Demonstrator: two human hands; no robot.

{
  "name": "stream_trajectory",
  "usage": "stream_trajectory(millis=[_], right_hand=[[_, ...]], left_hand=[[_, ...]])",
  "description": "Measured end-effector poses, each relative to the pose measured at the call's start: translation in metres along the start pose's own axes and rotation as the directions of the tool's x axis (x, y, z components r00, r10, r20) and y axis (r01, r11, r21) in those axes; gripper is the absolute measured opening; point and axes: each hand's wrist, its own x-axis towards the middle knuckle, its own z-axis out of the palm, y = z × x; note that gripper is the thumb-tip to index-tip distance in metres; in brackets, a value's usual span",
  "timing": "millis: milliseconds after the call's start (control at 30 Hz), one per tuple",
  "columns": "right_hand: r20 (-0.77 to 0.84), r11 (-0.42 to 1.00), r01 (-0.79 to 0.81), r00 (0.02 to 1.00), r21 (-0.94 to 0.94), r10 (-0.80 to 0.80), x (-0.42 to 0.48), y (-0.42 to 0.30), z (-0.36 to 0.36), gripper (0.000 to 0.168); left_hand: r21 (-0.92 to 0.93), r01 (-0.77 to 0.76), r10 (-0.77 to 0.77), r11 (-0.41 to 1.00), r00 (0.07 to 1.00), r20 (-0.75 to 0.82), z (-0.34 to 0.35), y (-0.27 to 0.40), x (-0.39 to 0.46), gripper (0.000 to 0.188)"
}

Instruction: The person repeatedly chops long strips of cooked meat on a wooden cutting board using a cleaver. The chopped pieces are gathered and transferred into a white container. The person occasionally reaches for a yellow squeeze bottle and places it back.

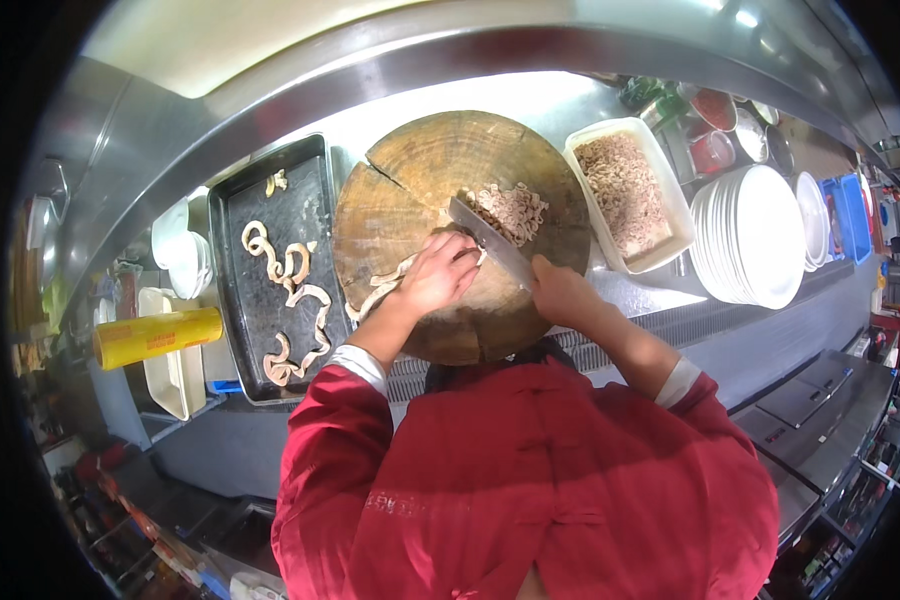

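Observation:
A thick round wooden chopping block (435, 150) stands before me, with a crack at its upper left. My right hand (562, 292) grips a cleaver (491, 244), its blade slanting across the middle of the block. Just left of the blade, my left hand (442, 274) presses strips of pale cooked meat, perhaps intestine (382, 289), onto the wood with curled fingers. The strips trail off over the block's left edge. Beyond the blade lies a heap of small chopped pieces (514, 210). My left fingertips are partly hidden.
Left of the block, a dark metal tray (251, 195) holds several curled lengths (315, 322). Next to it are a yellow roll (157, 337) and a cream plastic bin (169, 382). On the right stand a white tub (682, 221) of chopped meat, stacked white plates (769, 236) and a blue basket (851, 217).

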Motion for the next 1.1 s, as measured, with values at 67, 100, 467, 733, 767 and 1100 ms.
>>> stream_trajectory(millis=[67, 100, 467, 733, 767, 1100], right_hand=[[0.013, 0.999, -0.034, 0.999, 0.025, 0.034, 0.0, 0.0, -0.004, 0.017], [-0.006, 0.999, -0.041, 0.999, 0.004, 0.041, -0.002, -0.005, -0.008, 0.017], [0.025, 0.995, 0.019, 1.0, -0.101, -0.017, -0.03, -0.025, -0.013, 0.019], [0.022, 0.987, 0.031, 0.999, -0.16, -0.028, -0.004, -0.033, -0.008, 0.018], [0.057, 0.984, -0.019, 0.998, -0.178, 0.03, -0.004, -0.035, -0.012, 0.018], [0.025, 0.998, -0.012, 1.0, -0.054, 0.014, -0.004, -0.034, 0.006, 0.019]], left_hand=[[0.014, -0.006, 0.006, 1.0, 1.0, 0.006, 0.0, -0.004, -0.004, 0.014], [0.02, -0.006, 0.006, 1.0, 1.0, 0.01, 0.0, -0.005, -0.006, 0.013], [-0.049, 0.01, -0.01, 0.999, 1.0, 0.002, 0.013, -0.013, -0.005, 0.01], [-0.111, -0.001, -0.001, 0.994, 1.0, -0.023, 0.019, -0.018, -0.005, 0.01], [-0.112, 0.01, -0.013, 0.994, 1.0, -0.024, 0.019, -0.016, -0.008, 0.01], [-0.128, -0.027, 0.022, 0.991, 0.999, -0.038, 0.016, -0.018, -0.004, 0.011]])
